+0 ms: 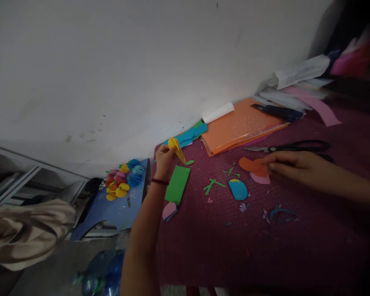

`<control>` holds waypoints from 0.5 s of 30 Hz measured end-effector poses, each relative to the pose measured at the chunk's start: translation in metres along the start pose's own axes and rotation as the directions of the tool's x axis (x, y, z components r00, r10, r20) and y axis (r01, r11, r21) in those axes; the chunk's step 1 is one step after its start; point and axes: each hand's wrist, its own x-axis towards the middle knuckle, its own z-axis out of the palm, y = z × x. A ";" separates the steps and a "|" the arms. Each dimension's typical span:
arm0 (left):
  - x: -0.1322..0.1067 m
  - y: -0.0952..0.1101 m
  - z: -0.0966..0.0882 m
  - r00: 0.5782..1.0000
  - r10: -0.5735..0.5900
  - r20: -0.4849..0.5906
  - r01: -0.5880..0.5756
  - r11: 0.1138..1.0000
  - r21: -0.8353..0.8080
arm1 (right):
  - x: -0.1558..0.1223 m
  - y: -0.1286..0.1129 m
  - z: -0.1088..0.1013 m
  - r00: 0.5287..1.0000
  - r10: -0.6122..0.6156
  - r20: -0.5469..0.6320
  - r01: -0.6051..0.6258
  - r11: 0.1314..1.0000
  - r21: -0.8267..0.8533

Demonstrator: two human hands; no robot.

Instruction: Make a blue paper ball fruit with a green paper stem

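My left hand [165, 158], at the table's far left edge, pinches a folded yellow paper cutout [178, 150]. Just below it lies a green paper rectangle [177, 183], with a pink rounded cutout [169, 210] at its lower end. On the right, my right hand [291, 164] has its fingers closed on an orange paper cutout [253, 165], held low over a pink piece [260, 178]. Between my hands are thin green paper strips [214, 185] and a blue rounded cutout [238, 189]. Black-handled scissors [308, 145] lie just behind my right hand.
Orange sheets [234, 127] in clear plastic lie along the wall, a utility knife [276, 111] on top. Blue paper strips [189, 135] sit left of them. Colourful paper ornaments [121, 181] rest on a lower blue surface [120, 209]. Large bottles [101, 271] stand below; scraps litter the table [222, 246].
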 end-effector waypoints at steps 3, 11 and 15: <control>-0.034 0.021 0.006 0.998 -0.004 0.056 0.015 0.983 -0.182 | 0.009 -0.041 0.012 0.992 -0.059 0.110 0.046 0.992 0.120; -0.100 0.054 0.003 0.984 0.102 0.144 -0.036 0.914 -0.405 | 0.054 -0.116 0.087 0.989 -0.088 0.119 0.009 0.838 0.546; -0.108 0.050 0.001 0.983 0.160 0.095 -0.146 0.980 -0.136 | 0.063 -0.121 0.125 0.969 -0.096 0.229 -0.043 0.843 0.536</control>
